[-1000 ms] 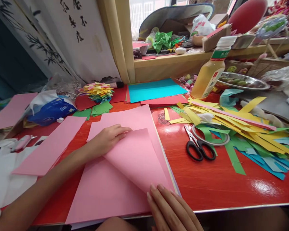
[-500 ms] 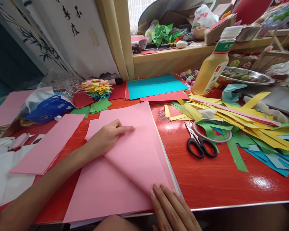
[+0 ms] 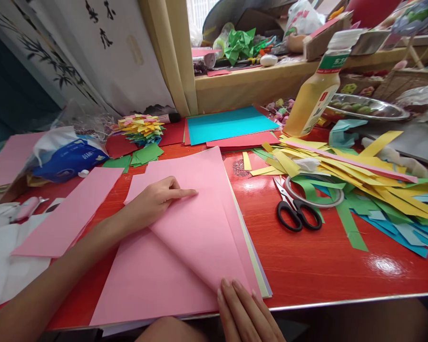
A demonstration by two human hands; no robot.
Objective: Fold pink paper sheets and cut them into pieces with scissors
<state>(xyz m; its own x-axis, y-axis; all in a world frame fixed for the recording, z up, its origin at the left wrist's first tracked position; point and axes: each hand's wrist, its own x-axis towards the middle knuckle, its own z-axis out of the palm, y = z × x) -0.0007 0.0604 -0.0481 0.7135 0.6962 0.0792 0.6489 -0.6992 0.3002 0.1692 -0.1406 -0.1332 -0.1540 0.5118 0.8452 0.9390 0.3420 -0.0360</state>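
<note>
My left hand (image 3: pixel 160 200) rests on a pink sheet of paper (image 3: pixel 203 223), its index finger stretched out along the surface and the other fingers curled under. The near part of that sheet is folded over in a loose, rounded diagonal fold, with more pink paper (image 3: pixel 150 280) beneath it. At the near right corner my right hand (image 3: pixel 244 311) has its fingers pressed together over the folded sheet; its thumb is hidden. Pale yellow and lilac sheets (image 3: pixel 258 270) peek out along the stack's right side.
Black-handled scissors (image 3: pixel 294 211) and a tape roll (image 3: pixel 316 202) lie right of the stack, beside many coloured paper strips (image 3: pixel 371 185). Behind stand a drink bottle (image 3: pixel 316 95) and a turquoise sheet (image 3: pixel 231 124). Cut pink paper (image 3: pixel 71 209) and a blue tissue pack (image 3: pixel 69 159) are left.
My right hand has shifted slightly left and down with the near corner of the sheet, and more of the yellow and lilac edges shows. My left hand stays in place on the paper.
</note>
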